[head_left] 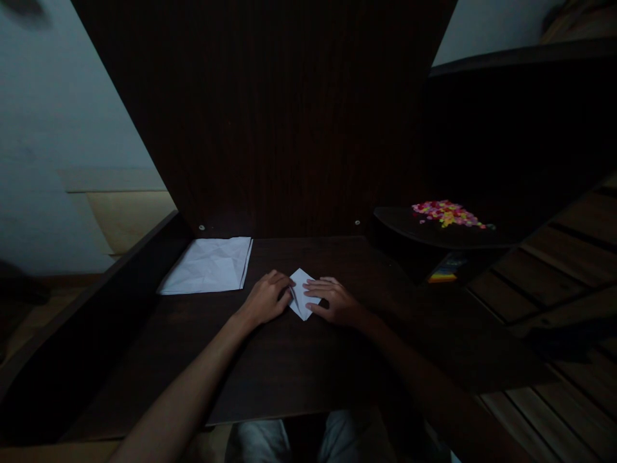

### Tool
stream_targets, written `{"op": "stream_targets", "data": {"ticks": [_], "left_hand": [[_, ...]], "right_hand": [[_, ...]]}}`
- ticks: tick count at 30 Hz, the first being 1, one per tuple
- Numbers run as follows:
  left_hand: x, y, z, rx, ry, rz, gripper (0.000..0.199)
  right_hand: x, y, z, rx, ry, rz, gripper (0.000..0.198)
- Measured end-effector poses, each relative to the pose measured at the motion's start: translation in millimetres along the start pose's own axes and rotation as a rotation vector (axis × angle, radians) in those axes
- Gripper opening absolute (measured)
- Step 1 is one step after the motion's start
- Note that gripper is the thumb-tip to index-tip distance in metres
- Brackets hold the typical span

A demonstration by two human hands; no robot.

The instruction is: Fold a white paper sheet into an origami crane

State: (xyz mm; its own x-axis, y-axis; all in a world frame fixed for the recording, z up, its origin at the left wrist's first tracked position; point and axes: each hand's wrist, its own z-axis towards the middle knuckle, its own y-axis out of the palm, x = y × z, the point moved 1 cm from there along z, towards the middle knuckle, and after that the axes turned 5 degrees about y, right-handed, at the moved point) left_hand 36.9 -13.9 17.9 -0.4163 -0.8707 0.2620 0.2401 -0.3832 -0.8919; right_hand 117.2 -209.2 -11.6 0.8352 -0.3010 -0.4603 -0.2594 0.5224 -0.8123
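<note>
A small piece of white paper (299, 297), folded into a diamond, lies on the dark wooden desk with a crease down its middle. My left hand (266, 298) is curled at the paper's left corner, its fingertips and thumb closed on that edge. From the other side, my right hand (336, 301) reaches over the right half, fingers stretched out and apart on the paper, thumb near the lower right edge. Both hands partly cover the side corners.
Creased white sheets (207, 267) lie stacked at the desk's back left. On a raised shelf (409, 225) at the right sits a heap of small pink, red and yellow pieces (446, 212). A colourful item (443, 273) is tucked below it. A tall panel (270, 128) rises behind.
</note>
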Motion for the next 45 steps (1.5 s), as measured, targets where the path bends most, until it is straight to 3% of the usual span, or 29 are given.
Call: {"op": "stream_targets", "data": {"ticks": [7,13,19,26,32,38,45], "left_hand": [[1,3,1,0.036,-0.029,-0.017,0.043],[-3,6,1,0.023,0.046,0.027,0.025],[-6,7,-1,-0.059,0.103,0.022,0.03],[-6,11,-2,-0.132,0.091,0.025,0.05],[-5,18,-3,-0.154,0.081,0.044,0.055],[-5,17,-4,-0.217,0.087,0.027,0.061],[-4,16,-2,-0.22,0.091,0.019,0.062]], "right_hand": [[0,2,-1,0.021,-0.05,0.009,0.029],[0,5,-1,0.038,-0.059,0.014,0.029],[1,6,0,0.047,-0.057,-0.005,0.028],[3,5,1,0.014,0.012,-0.057,0.033],[0,7,-1,-0.011,0.011,-0.078,0.039],[-3,1,2,-0.127,0.06,-0.074,0.042],[5,-9,5,-0.044,0.19,-0.176,0.035]]}}
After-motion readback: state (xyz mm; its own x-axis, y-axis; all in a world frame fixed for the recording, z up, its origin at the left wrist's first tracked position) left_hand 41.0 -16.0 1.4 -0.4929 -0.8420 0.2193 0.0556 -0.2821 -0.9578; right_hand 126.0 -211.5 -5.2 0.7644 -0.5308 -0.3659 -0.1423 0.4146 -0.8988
